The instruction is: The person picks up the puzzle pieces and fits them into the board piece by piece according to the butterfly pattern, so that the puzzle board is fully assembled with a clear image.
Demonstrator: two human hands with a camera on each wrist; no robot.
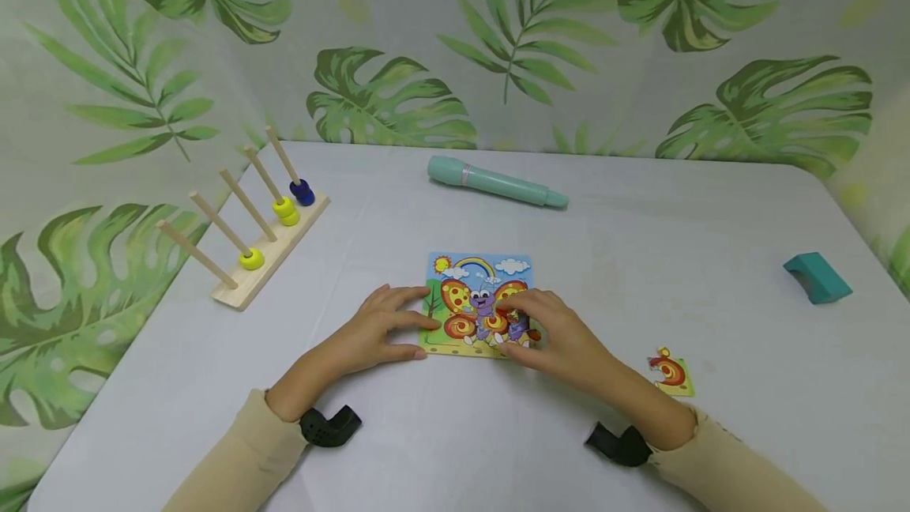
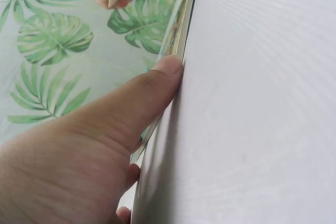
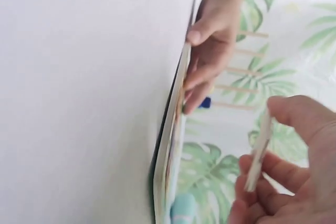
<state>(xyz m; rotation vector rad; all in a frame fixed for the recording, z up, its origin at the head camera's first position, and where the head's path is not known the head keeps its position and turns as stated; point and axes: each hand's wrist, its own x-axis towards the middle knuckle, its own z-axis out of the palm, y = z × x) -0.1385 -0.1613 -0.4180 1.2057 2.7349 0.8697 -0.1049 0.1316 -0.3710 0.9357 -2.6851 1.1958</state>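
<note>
A small jigsaw puzzle (image 1: 478,271) with a cartoon butterfly lies flat on the table in front of me. My left hand (image 1: 387,326) rests at its left side, fingers extended over the picture and thumb touching the near left corner. Above the puzzle's right part, my right hand (image 1: 562,342) pinches a puzzle piece (image 3: 260,153) between thumb and fingers. In the right wrist view the piece is tilted and apart from the board. Its pale back shows in the left wrist view. The right hand and piece hide the puzzle's lower right area in the head view.
A loose puzzle piece (image 1: 671,374) lies right of the puzzle, beside the right forearm. A wooden peg stand (image 1: 273,251) with yellow and dark blue rings is at the left. Toward the back lies a mint-green toy microphone (image 1: 498,182). A teal arch block (image 1: 821,279) sits far right.
</note>
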